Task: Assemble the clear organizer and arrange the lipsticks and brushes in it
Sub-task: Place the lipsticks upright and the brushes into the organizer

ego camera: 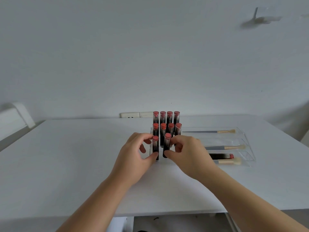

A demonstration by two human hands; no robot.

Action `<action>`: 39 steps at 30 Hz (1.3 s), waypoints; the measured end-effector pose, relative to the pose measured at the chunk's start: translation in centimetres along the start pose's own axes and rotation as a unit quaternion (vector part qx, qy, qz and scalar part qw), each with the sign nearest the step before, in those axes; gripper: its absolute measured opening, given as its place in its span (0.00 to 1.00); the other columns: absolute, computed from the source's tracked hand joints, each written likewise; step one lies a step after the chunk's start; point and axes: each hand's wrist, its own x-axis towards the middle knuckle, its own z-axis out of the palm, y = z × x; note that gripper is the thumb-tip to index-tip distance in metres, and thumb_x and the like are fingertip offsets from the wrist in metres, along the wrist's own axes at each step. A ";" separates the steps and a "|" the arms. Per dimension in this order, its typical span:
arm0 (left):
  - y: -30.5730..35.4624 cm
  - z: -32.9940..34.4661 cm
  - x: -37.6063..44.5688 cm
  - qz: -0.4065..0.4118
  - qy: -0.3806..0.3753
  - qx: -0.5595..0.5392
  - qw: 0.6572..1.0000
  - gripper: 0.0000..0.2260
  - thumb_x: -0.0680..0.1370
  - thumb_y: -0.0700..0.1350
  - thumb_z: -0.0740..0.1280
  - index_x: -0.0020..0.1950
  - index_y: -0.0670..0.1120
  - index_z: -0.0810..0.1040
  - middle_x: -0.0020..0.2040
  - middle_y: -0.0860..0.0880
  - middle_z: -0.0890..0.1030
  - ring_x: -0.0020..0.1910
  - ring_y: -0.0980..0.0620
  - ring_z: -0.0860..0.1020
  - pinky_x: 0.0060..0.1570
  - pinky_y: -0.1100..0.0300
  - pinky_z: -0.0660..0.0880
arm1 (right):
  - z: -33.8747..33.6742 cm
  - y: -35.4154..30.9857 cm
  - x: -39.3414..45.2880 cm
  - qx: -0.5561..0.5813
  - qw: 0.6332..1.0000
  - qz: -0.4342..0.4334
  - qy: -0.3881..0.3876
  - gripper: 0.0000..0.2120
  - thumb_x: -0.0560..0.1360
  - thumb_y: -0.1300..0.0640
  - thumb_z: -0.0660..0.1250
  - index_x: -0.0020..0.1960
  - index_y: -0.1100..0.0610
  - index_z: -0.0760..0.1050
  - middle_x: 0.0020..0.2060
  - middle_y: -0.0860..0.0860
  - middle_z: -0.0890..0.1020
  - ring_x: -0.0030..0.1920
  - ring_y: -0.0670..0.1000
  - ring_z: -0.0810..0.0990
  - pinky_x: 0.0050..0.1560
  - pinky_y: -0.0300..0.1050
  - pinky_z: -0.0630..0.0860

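I read the clear organizer at centre frame on the white table as already assembled; its stepped left part holds lipsticks upright in rising rows so every red cap shows, four in the back row, four in the middle row, while the front row is only part filled. My left hand curls round the front-left lipstick, thumb low on the tube, fingertips near its cap; I judge it is steadying that one in its slot. My right hand pinches the next lipstick, thumb at its base, seemingly seating it. To the right of centre three brushes lie flat in the long trays, with one spare lipstick lying beside the nearest brush, probably waiting for a front slot.
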 end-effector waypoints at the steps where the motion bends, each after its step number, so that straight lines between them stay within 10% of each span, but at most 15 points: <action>1: 0.0 0.0 0.0 -0.001 0.001 -0.002 1.000 0.23 0.70 0.42 0.79 0.60 0.59 0.76 0.49 0.61 0.76 0.45 0.56 0.75 0.41 0.74 0.69 | 0.2 0.1 0.1 0.009 1.000 0.007 0.001 0.04 0.73 0.50 0.73 0.47 0.45 0.80 0.30 0.44 0.72 0.29 0.44 0.69 0.31 0.39 0.65; 20: 0.1 0.0 0.0 -0.017 -0.008 0.008 1.000 0.19 0.71 0.43 0.78 0.61 0.53 0.81 0.46 0.59 0.76 0.39 0.53 0.73 0.37 0.68 0.70 | 1.4 0.3 -0.3 -0.031 0.998 0.015 0.044 0.11 0.74 0.48 0.72 0.56 0.43 0.81 0.29 0.43 0.73 0.30 0.44 0.73 0.29 0.39 0.66; 39: 0.2 0.0 0.1 -0.032 -0.022 -0.004 0.999 0.15 0.72 0.44 0.78 0.52 0.59 0.78 0.45 0.59 0.75 0.38 0.57 0.72 0.37 0.71 0.69 | 1.6 -0.4 0.4 0.038 0.999 0.031 0.022 0.03 0.72 0.50 0.71 0.42 0.48 0.80 0.24 0.40 0.75 0.25 0.45 0.69 0.28 0.40 0.66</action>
